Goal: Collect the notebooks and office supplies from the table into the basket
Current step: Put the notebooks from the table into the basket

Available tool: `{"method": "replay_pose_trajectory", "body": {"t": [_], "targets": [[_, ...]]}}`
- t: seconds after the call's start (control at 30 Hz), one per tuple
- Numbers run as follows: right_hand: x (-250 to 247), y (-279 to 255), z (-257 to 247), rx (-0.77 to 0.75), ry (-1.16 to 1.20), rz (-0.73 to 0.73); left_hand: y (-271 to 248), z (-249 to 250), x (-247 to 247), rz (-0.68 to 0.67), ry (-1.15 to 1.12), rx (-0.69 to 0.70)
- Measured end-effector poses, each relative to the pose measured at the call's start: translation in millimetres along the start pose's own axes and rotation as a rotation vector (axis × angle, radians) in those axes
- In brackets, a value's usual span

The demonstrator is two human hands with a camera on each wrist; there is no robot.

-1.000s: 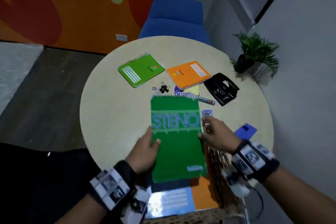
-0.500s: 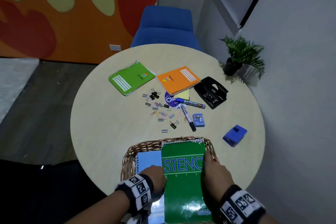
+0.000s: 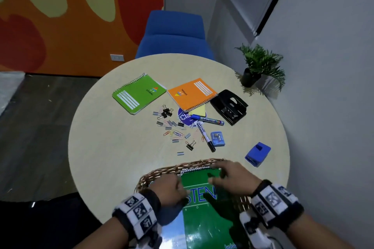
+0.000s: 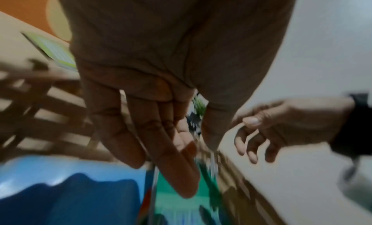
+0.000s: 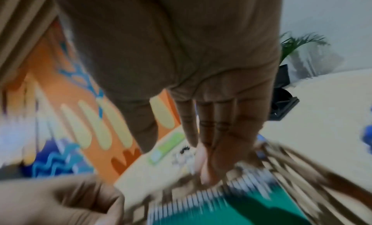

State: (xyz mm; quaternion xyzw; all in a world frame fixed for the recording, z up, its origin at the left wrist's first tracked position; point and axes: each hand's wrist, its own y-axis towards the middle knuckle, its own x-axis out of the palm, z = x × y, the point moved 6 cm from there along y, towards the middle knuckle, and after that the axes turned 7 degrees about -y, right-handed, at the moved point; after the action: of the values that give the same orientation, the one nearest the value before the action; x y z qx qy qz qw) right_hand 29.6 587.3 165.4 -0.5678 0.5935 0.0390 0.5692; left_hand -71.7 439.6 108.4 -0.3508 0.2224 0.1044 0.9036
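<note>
The green steno notebook [image 3: 204,218] lies in the wicker basket [image 3: 162,172] at the table's near edge, beside a blue notebook [image 3: 174,234]. My left hand [image 3: 172,188] hovers at its left edge with straight fingers [image 4: 167,164] and holds nothing. My right hand [image 3: 228,176] floats above its spiral end, fingers [image 5: 207,132] loose and empty, casting a shadow on the cover. On the table lie a light green notebook [image 3: 139,94], an orange notebook [image 3: 192,94], a black hole punch [image 3: 228,107], two markers [image 3: 210,121], scattered clips [image 3: 174,129], a small blue sharpener [image 3: 217,138] and a blue box [image 3: 258,153].
The round table [image 3: 101,147] has a blue chair [image 3: 174,34] behind it and a potted plant [image 3: 259,66] at its far right by the wall. A yellow sticky pad [image 3: 198,110] and a round blue item [image 3: 184,117] sit under the orange notebook's edge.
Both hands carried the green steno notebook back from over the table and down into the basket, then let go of it. The hands now hang just above it.
</note>
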Motion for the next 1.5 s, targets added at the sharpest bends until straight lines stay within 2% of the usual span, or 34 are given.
{"method": "replay_pose_trajectory", "body": {"t": [0.13,0.23,0.37,0.43,0.53,0.63,0.77,0.87,0.93,1.0,1.13,1.2,1.3,1.37,1.43,1.5], "targets": [[-85,61,6,0.025,0.637,0.186,36,22,-96,0.195,-0.311,0.077],[-115,127,13,0.117,1.072,0.132,86,27,-153,0.386,-0.458,0.067],[-118,205,33,0.342,1.46,0.089,167,38,-201,0.561,-0.404,0.029],[-111,234,37,0.382,1.562,0.064,212,44,-217,0.571,-0.333,0.007],[-99,268,40,0.399,1.672,0.03,272,55,-238,0.553,-0.051,-0.065],[-91,290,43,0.386,1.778,0.005,320,53,-243,0.518,0.125,-0.153],[-90,304,50,0.374,1.704,0.008,359,35,-235,0.465,0.327,-0.268],[-88,312,45,0.342,1.622,0.007,364,28,-232,0.456,0.366,-0.293],[-89,320,47,0.333,1.494,0.083,362,29,-225,0.417,0.309,-0.254],[-97,323,43,0.261,1.36,0.17,350,33,-225,0.429,0.231,-0.199],[-139,273,7,0.012,1.116,0.335,291,48,-236,0.628,-0.021,-0.066],[-153,235,-5,-0.078,1.077,0.364,246,61,-237,0.642,-0.201,0.052],[-155,167,-16,-0.204,1.029,0.302,164,69,-222,0.548,-0.489,0.192],[-146,121,-22,-0.27,0.973,0.231,111,63,-202,0.461,-0.562,0.229],[-123,81,-23,-0.291,0.903,0.159,62,49,-173,0.407,-0.586,0.242],[-85,52,-19,-0.251,0.745,0.151,16,32,-138,0.402,-0.495,0.225]]}}
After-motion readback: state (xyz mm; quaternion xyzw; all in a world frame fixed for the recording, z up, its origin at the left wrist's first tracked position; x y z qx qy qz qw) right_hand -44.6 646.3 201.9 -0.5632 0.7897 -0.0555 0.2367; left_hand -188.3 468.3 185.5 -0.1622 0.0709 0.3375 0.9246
